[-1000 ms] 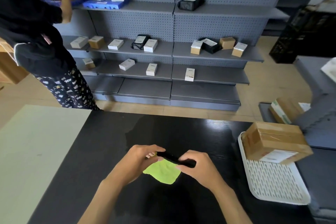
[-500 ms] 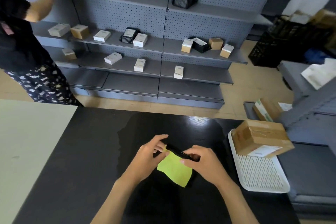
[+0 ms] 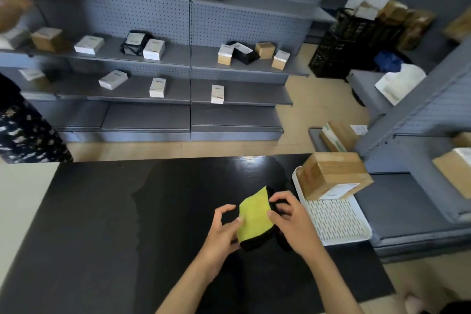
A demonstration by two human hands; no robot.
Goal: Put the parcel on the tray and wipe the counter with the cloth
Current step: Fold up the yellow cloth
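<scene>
A brown cardboard parcel (image 3: 332, 173) with a white label rests on the far end of the white slotted tray (image 3: 339, 222), at the right edge of the black counter (image 3: 107, 224). A yellow-green cloth (image 3: 254, 216) with a black underside is held over the counter between both hands. My left hand (image 3: 224, 232) grips its left lower edge with thumb and fingers. My right hand (image 3: 293, 219) pinches its right edge, close to the tray's left rim.
Grey pegboard shelves (image 3: 188, 58) with small boxes and black pouches stand beyond the counter. Another person (image 3: 23, 130) stands at the far left. A pale surface (image 3: 20, 199) adjoins the counter's left side. Grey shelving with more parcels (image 3: 453, 171) is at the right.
The view has swung right. Both hands carried the cloth toward the tray and turned it, so more of its yellow face shows. The parcel stays on the tray.
</scene>
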